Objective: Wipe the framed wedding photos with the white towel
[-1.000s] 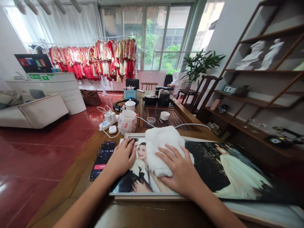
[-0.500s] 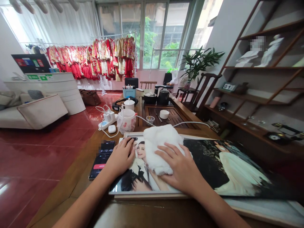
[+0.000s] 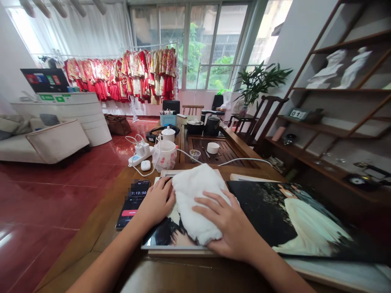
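Observation:
A large framed wedding photo (image 3: 293, 219) lies flat on the wooden table (image 3: 100, 228) in front of me. My right hand (image 3: 227, 226) rests palm down, fingers spread, on a white folded towel (image 3: 195, 199) that covers the left part of the photo. My left hand (image 3: 157, 201) lies flat on the photo's left edge, fingers curled slightly over it, just beside the towel. Both forearms reach in from the bottom of the view.
A phone (image 3: 134, 197) showing a timer lies left of the frame. Behind it stand a white floral kettle (image 3: 165, 154), a power strip (image 3: 139, 152) with cables, an earbud case (image 3: 146, 165) and a tea tray (image 3: 218, 150). Shelves (image 3: 336, 122) line the right wall; red floor lies to the left.
My right hand has slid the towel leftward and toward me across the photo, so it now covers the faces that showed before. The left hand has stayed on the frame's edge.

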`<state>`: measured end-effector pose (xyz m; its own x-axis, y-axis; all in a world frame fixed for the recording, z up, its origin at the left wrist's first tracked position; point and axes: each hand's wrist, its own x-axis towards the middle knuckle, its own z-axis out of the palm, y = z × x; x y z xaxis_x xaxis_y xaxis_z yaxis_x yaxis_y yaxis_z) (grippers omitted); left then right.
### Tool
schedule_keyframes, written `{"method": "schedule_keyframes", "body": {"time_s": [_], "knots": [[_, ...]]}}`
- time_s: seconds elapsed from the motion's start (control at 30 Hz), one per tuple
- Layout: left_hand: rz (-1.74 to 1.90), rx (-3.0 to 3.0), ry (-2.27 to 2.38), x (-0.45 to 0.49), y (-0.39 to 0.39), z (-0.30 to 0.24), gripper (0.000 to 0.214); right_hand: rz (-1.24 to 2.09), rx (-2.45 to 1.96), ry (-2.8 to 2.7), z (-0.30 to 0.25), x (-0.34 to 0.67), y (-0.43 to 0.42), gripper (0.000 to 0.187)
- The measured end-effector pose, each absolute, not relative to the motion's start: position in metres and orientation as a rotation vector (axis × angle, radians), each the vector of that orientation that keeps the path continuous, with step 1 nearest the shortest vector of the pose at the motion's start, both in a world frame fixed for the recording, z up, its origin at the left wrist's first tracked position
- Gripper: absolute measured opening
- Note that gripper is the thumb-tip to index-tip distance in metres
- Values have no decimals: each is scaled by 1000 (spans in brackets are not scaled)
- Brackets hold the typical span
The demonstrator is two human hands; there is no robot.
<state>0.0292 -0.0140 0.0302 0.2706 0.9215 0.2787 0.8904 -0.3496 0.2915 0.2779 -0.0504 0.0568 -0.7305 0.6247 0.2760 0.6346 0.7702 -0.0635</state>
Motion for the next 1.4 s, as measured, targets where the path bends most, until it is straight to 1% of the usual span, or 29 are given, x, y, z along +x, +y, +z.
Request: {"method": "schedule_keyframes", "body": {"time_s": [0.2,0.37,0.47,0.6,0.7,0.93,1.07,1.17,1.3,1.4], "knots": [[639,2424,1755,29,-13,26,44,-192,-1221,-2509,53,287,-39,52],[665,2408,1752,29,-12,26,43,-276,-1235,-2502,50,290,-35,52],[654,2406,1757,29,-13,27,43,-218,-1160,-2560,50,286,-39,53],[636,2418,1758,30,-14,30,44,-103,-1022,-2675,53,280,-48,58],[643,2432,1744,30,-15,31,42,-85,-968,-2721,56,277,-51,60],[649,2405,1767,29,-12,26,43,-192,-1201,-2554,54,287,-39,54],[648,2415,1764,28,-12,25,44,-216,-1242,-2508,51,289,-36,53],[639,2408,1775,29,-13,26,44,-165,-1173,-2556,51,286,-41,54],[659,2422,1746,29,-13,28,42,-57,-1003,-2675,54,279,-50,59],[665,2440,1717,29,-13,29,40,-7,-942,-2719,56,279,-51,60]]}}
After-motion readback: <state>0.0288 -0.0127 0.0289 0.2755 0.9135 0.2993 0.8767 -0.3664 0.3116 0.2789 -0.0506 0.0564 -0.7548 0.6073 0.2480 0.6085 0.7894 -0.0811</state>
